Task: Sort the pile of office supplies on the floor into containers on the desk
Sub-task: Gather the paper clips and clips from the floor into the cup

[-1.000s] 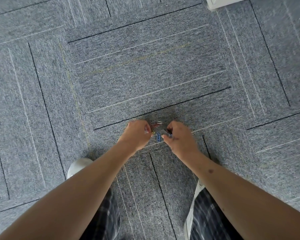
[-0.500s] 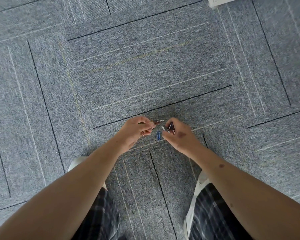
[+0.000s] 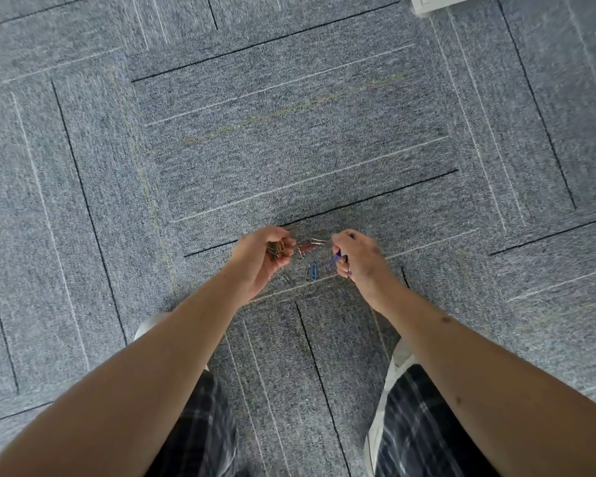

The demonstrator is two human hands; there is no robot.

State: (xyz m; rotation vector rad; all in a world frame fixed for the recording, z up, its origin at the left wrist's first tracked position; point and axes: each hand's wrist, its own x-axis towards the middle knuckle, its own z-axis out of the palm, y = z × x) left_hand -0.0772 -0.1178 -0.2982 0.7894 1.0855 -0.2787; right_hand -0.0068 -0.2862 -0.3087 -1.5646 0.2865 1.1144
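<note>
Looking straight down at the grey carpet-tile floor (image 3: 289, 132). My left hand (image 3: 262, 259) is curled round a bunch of gold-coloured wire paper clips (image 3: 278, 250). My right hand (image 3: 356, 258) pinches a purple wire paper clip (image 3: 333, 261) at the fingertips. Loose on the floor between the hands: a silver wire paper clip (image 3: 318, 241), a red paper clip (image 3: 305, 248) just beside it, a blue wire paper clip (image 3: 312, 271) nearer me.

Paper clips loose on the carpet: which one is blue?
The blue clip, lowest in the view; the silver clip and red clip lie farther off, between left hand and right hand.
</note>
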